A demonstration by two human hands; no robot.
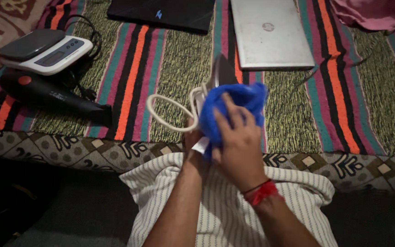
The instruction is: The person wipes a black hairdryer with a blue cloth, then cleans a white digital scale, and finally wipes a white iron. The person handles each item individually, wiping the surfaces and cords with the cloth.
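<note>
Striped bedspread [170,59] as the work surface, patterned border toward the body. Held above its near edge: an iron [220,73], soleplate tilted up and facing out, white cord [168,114] looping away to the left of the grip. Left hand [193,146] wrapped around the iron's lower body, fingers mostly hidden behind it, so their closure could not be told. Right hand [238,142] pressed flat, fingers spread, on a blue cloth [234,110] bunched against the iron's side. Judged heavy and rigid, the iron, with a smooth plate likely to slip; best gripped at the handle or body, never the plate. Soft and light, the cloth, yielding under the palm. Well left of the grip lay a black hair dryer [46,93] and a white scale [46,50]; beyond it, two closed laptops, black [161,13] and silver [270,34].
</note>
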